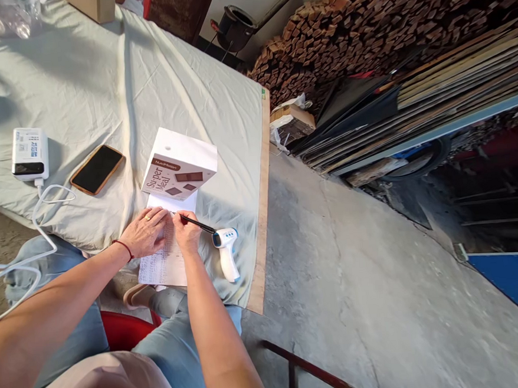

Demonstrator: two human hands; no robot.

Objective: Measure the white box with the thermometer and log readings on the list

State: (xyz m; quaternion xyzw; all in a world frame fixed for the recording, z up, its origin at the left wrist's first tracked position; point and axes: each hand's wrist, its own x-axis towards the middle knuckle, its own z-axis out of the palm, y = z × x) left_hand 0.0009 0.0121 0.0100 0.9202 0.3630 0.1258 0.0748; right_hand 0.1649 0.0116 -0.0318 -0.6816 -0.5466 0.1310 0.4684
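A sheet of paper (pixel 161 268) covered with rows of writing lies at the table's near edge. Flat on its upper left part rests my left hand (pixel 144 233), fingers stretched out, with a ring on one finger. My right hand (pixel 186 233) is closed around a black pen (pixel 198 223), its tip end over the paper. Just beyond both hands stands a white and brown "Super Meal" box (pixel 179 164), covering the paper's far end. A white and blue infrared thermometer (pixel 228 254) lies to the right of my right hand.
Left of the box are a phone (pixel 97 169) and a white power bank (pixel 29 153) with a cable (pixel 43 227) running off the table. A cardboard box (pixel 92 4) and plastic bag (pixel 5 16) sit at the far side. The table's wooden edge (pixel 263 217) borders the concrete floor.
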